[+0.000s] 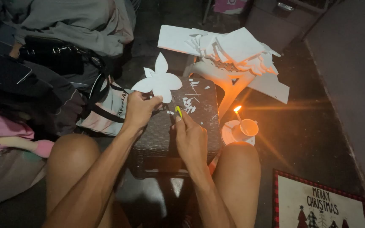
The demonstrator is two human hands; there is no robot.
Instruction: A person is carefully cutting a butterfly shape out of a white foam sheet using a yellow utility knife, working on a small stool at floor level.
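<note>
While your left hand (139,110) pinches the white flower cutout (159,81) up over the brown woven stool (199,126), your right hand (189,137) grips a small yellow cutter (178,111) just below it, near the candle (237,114) for light.

White butterfly-shaped paper cutout (159,80) aloft over the stool; yellow-handled cutter (178,111) below it

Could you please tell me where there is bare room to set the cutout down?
Bare floor lies right of the candle, up to the wall. The stool top is littered with scraps, and the white stool holds piled sheets.
</note>
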